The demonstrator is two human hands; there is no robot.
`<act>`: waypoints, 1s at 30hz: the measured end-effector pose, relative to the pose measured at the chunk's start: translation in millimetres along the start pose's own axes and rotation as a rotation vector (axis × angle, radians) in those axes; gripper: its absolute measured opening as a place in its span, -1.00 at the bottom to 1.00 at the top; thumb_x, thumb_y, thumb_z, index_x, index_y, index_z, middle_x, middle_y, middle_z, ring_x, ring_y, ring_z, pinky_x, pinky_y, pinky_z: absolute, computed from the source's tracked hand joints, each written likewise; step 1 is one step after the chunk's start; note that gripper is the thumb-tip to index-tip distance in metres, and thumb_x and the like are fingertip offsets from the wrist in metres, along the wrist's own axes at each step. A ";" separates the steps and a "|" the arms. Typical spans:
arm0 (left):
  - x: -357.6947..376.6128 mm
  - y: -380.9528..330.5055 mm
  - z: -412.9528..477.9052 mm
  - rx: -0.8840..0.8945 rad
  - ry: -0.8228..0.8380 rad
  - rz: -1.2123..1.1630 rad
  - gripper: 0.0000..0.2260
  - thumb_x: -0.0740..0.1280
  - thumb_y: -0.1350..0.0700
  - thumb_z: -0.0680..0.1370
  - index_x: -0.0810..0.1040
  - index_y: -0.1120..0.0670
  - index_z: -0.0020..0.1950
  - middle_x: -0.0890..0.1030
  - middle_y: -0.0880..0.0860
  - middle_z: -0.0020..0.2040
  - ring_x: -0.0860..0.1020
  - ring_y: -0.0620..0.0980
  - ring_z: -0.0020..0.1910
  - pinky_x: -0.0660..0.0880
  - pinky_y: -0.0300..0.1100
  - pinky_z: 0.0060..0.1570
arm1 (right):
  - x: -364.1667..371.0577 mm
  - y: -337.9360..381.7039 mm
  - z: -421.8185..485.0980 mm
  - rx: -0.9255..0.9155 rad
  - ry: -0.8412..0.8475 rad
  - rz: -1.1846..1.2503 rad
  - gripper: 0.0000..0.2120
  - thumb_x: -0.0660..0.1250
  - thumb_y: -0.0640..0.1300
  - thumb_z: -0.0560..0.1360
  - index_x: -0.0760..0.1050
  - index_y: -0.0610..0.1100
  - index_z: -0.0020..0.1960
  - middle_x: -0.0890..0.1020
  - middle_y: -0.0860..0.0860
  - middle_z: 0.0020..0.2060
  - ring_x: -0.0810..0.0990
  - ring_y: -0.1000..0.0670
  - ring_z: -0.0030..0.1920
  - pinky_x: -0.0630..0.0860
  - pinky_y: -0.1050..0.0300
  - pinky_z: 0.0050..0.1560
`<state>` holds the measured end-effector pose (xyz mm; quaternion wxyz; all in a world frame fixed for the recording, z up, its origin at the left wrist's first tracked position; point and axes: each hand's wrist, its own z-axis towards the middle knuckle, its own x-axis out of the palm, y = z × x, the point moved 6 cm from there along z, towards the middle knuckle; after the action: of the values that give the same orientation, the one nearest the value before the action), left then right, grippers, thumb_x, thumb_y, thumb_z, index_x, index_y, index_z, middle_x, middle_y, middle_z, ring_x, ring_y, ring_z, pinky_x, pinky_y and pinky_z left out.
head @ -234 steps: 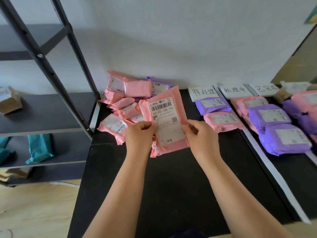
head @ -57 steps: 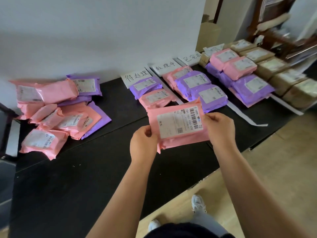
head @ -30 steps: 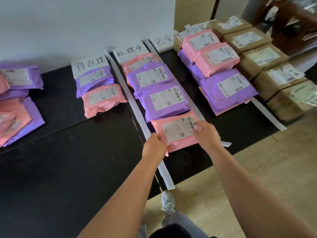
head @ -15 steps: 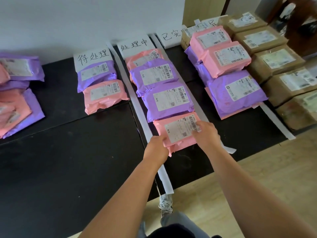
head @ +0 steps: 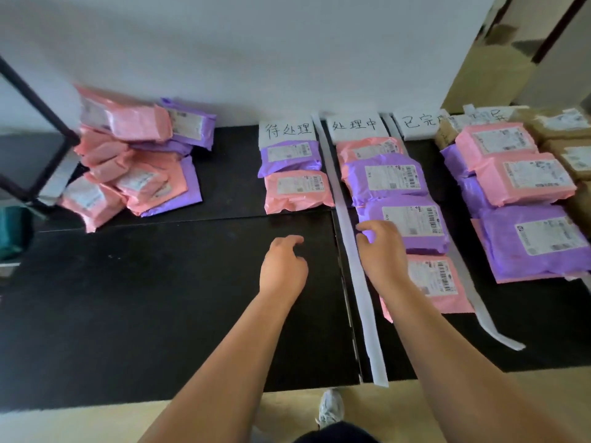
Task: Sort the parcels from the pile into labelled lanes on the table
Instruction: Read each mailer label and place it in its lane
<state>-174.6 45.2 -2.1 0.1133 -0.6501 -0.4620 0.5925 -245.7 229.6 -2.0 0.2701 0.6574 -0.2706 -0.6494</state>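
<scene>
Both our hands have left the pink parcel.
Our left hand and right hand hover, fingers loose and released; it lies at 4 o'clock, touching a purple parcel, under the middle label.

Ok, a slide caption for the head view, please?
Left hand and right hand empty; pink parcel lies nearest in the middle lane.
</scene>
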 end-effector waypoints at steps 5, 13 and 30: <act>-70.1 48.8 5.2 -0.008 -0.092 -0.016 -0.59 0.21 0.29 0.60 0.46 0.00 0.42 0.41 0.01 0.42 0.54 -0.07 0.12 0.49 -0.24 -0.06 | 58.4 68.4 -17.1 -0.066 0.091 -0.008 -0.78 0.32 -0.21 0.58 0.59 -0.11 0.21 0.57 -0.02 0.16 0.55 -0.03 0.17 0.37 0.24 0.09; -187.8 152.3 26.2 -0.035 -0.133 -0.011 -0.59 0.19 0.29 0.59 0.47 -0.01 0.40 0.44 0.00 0.38 0.53 -0.01 0.19 0.48 -0.19 -0.01 | 161.0 167.8 -58.5 -0.054 0.166 -0.005 -0.75 0.33 -0.17 0.59 0.56 -0.04 0.26 0.55 0.02 0.23 0.55 0.04 0.18 0.42 0.24 0.08; -298.3 251.6 123.1 -0.072 -0.113 0.024 -0.55 0.19 0.29 0.56 0.46 -0.01 0.42 0.45 0.01 0.38 0.53 0.02 0.16 0.42 -0.18 -0.09 | 289.4 286.1 -45.5 -0.116 0.254 -0.078 -0.74 0.32 -0.13 0.60 0.55 -0.04 0.28 0.59 0.05 0.18 0.56 0.05 0.13 0.49 0.15 0.14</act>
<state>-126.5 -361.0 -11.7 0.0564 -0.6246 -0.4811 0.6126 -198.7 -177.1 -4.1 0.3141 0.7276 -0.1704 -0.5856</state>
